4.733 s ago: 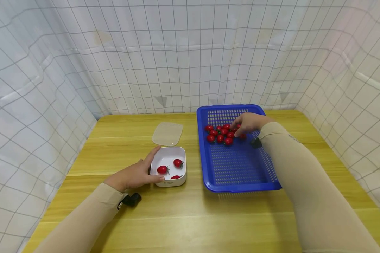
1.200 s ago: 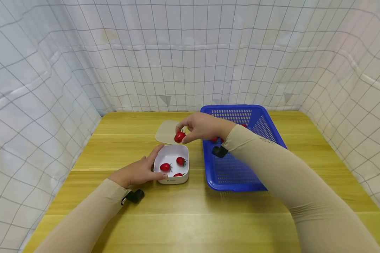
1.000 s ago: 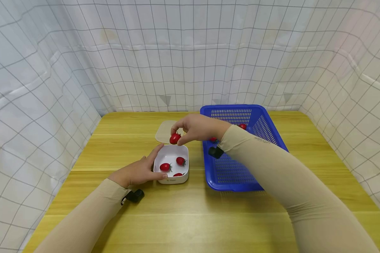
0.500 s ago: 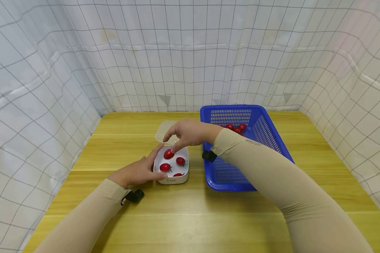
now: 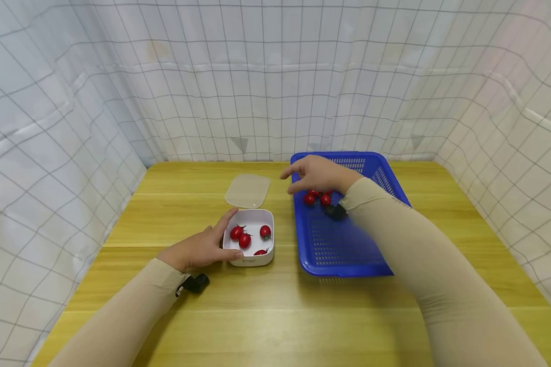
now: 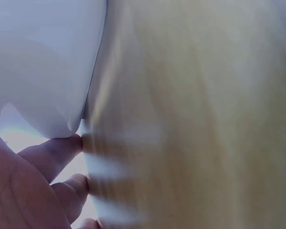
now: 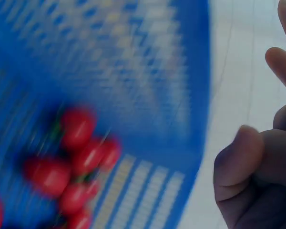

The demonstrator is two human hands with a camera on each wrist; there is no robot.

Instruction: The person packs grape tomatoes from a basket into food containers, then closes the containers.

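My left hand (image 5: pixel 201 250) holds a small white square box (image 5: pixel 251 262) from its left side, thumb across the front wall and index finger at the back left corner. In the left wrist view, fingertips (image 6: pixel 75 143) meet the box's lower corner close to the tabletop. Several cherry tomatoes (image 5: pixel 245 240) with green stems lie inside the box. Over the left rim of a blue basket (image 5: pixel 302 250) is my right hand (image 5: pixel 319 173), thumb and fingers apart, with nothing between them. More cherry tomatoes (image 7: pixel 47 175) sit bunched in the basket, partly hidden by the right hand and wrist in the head view.
A translucent flat lid (image 5: pixel 248 191) lies behind the box on the wooden table (image 5: pixel 275 316). White grid-patterned curtains (image 5: pixel 266 102) hang at the back and both sides. Each wrist carries a small black camera (image 5: pixel 197 283).
My right hand carried a cherry tomato from the basket to the box, let it go inside, and moved back right over the basket. Tomatoes in the box shifted; the left hand stayed put.
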